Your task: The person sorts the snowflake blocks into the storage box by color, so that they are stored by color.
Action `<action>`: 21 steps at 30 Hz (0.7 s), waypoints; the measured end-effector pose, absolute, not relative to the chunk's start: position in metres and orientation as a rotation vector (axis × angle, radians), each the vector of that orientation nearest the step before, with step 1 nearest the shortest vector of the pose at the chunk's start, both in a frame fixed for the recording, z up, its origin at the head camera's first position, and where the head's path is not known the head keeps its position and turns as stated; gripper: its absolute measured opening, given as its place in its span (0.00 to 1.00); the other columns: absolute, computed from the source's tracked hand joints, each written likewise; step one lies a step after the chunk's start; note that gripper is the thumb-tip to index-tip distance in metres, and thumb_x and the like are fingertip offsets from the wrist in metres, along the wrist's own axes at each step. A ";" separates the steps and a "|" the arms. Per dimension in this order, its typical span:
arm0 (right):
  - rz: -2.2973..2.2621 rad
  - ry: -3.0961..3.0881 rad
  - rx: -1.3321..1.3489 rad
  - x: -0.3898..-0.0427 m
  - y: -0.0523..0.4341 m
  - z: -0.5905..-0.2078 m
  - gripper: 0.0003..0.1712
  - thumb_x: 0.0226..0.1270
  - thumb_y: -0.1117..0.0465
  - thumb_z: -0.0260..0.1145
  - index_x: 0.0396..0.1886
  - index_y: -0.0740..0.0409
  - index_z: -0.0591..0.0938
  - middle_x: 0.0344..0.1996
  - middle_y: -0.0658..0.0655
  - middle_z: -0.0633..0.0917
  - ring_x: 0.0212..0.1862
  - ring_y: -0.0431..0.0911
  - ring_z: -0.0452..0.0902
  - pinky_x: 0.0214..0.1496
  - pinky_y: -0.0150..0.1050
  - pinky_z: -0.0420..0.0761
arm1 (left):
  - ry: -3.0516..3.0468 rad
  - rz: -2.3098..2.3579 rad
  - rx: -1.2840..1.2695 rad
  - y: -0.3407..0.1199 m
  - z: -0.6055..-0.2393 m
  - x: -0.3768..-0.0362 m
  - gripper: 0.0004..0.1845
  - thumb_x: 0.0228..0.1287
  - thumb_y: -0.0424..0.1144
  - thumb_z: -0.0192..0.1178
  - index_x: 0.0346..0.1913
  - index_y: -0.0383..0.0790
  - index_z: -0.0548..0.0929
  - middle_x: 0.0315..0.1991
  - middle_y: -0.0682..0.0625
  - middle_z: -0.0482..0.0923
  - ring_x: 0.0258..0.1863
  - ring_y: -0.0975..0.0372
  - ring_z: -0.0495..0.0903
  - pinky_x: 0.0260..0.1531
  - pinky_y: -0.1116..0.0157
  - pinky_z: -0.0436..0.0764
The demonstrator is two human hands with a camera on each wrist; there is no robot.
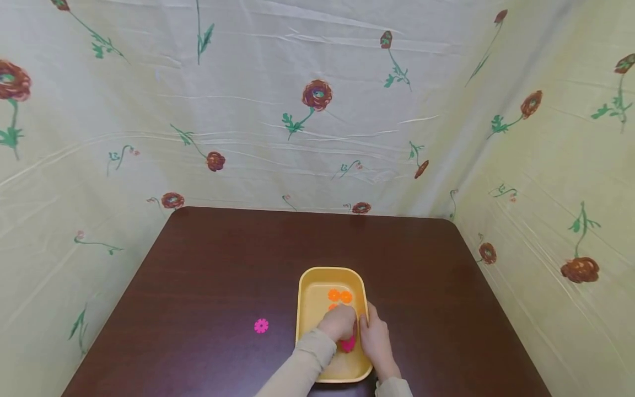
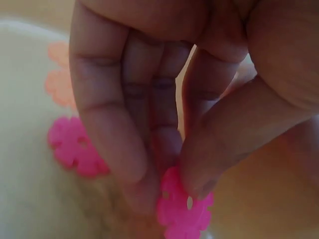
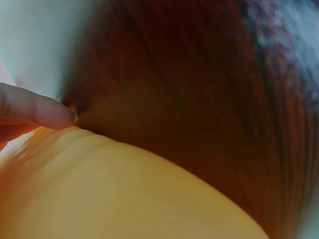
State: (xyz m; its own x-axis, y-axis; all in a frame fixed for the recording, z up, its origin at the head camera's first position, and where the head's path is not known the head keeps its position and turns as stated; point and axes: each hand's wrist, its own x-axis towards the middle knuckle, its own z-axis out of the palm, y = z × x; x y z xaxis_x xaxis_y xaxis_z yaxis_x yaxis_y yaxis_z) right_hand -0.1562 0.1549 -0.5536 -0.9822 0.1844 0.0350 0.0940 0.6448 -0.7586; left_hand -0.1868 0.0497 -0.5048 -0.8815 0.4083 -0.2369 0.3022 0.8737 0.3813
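Pink, flat, flower-shaped plastic disc (image 2: 183, 209) with notched edge, pinched between thumb and fingertips of the left hand (image 1: 339, 322) inside the shallow yellow plastic tray (image 1: 307, 292), towards the tray's near end. Judged light, stiff and smooth, the disc is best taken by its rim, since it may slip from a loose pinch. A second pink disc (image 2: 75, 147) lies on the tray floor just beside the fingers. The right hand (image 1: 375, 339) rests on the tray's right rim, fingers extended and holding nothing. Orange discs (image 1: 340, 296) lie nearer the tray's far end. Another pink disc (image 1: 261, 326) lies on the dark brown wooden table (image 1: 223, 264), left of the tray. The wrist views are blurred; the hands hide the tray floor beneath them.
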 end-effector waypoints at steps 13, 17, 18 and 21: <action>1.274 -2.750 -0.240 -0.157 0.156 -0.551 0.22 0.66 0.63 0.53 0.60 0.64 0.68 0.39 0.70 0.81 0.33 0.54 0.79 0.32 0.49 0.78 | 2.819 0.486 0.523 0.055 -0.524 -0.187 0.11 0.43 0.33 0.65 0.13 0.44 0.74 0.17 0.52 0.72 0.17 0.62 0.70 0.16 0.66 0.71; 1.266 -2.744 -0.233 -0.157 0.156 -0.553 0.22 0.66 0.64 0.53 0.59 0.63 0.69 0.40 0.69 0.81 0.35 0.55 0.79 0.34 0.50 0.78 | 2.890 0.471 0.547 0.057 -0.528 -0.186 0.08 0.44 0.33 0.63 0.16 0.42 0.74 0.19 0.51 0.74 0.19 0.62 0.73 0.17 0.64 0.73; 1.266 -2.741 -0.231 -0.157 0.156 -0.553 0.22 0.66 0.64 0.53 0.59 0.63 0.69 0.41 0.69 0.81 0.35 0.55 0.79 0.35 0.50 0.78 | 2.908 0.456 0.555 0.058 -0.529 -0.185 0.08 0.44 0.34 0.63 0.16 0.42 0.75 0.20 0.50 0.75 0.20 0.61 0.74 0.18 0.64 0.74; 1.268 -2.733 -0.222 -0.157 0.156 -0.554 0.21 0.66 0.64 0.53 0.58 0.64 0.69 0.41 0.69 0.81 0.36 0.55 0.79 0.35 0.50 0.78 | 2.952 0.406 0.574 0.061 -0.534 -0.185 0.06 0.45 0.34 0.64 0.19 0.41 0.77 0.22 0.49 0.76 0.22 0.60 0.77 0.18 0.62 0.76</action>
State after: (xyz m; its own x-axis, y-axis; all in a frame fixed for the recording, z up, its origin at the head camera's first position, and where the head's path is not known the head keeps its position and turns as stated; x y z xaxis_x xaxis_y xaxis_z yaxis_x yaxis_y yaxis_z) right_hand -0.1569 0.1562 -0.5536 -0.9820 0.1827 0.0472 0.0819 0.6380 -0.7657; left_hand -0.1849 0.0609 -0.5339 -0.9230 0.3811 -0.0536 0.3524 0.8929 0.2801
